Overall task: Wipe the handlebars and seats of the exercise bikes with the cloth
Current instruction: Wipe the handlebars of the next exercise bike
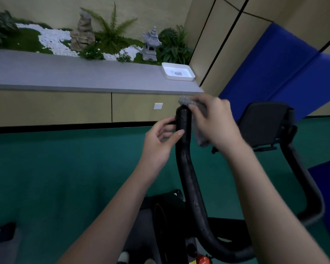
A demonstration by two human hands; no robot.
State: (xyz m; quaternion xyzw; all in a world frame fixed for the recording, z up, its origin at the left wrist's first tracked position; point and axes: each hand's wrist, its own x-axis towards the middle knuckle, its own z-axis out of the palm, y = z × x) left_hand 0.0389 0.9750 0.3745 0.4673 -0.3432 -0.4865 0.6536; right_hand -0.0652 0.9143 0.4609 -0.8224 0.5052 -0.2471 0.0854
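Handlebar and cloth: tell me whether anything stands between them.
Nothing separates them: the grey cloth, gripped by the right hand, lies against the handlebar at its tip. Just below, the left hand pinches the bar, in a downward wipe's path.

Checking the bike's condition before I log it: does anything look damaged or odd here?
The handlebar has small pale specks and nicks along its black covering, below the cloth. Wear or droplets: cannot tell.

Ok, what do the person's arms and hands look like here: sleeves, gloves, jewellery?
The left hand and right hand are bare: no gloves, watch, ring or marking visible. Both forearms are bare to the frame edge, no sleeve showing.
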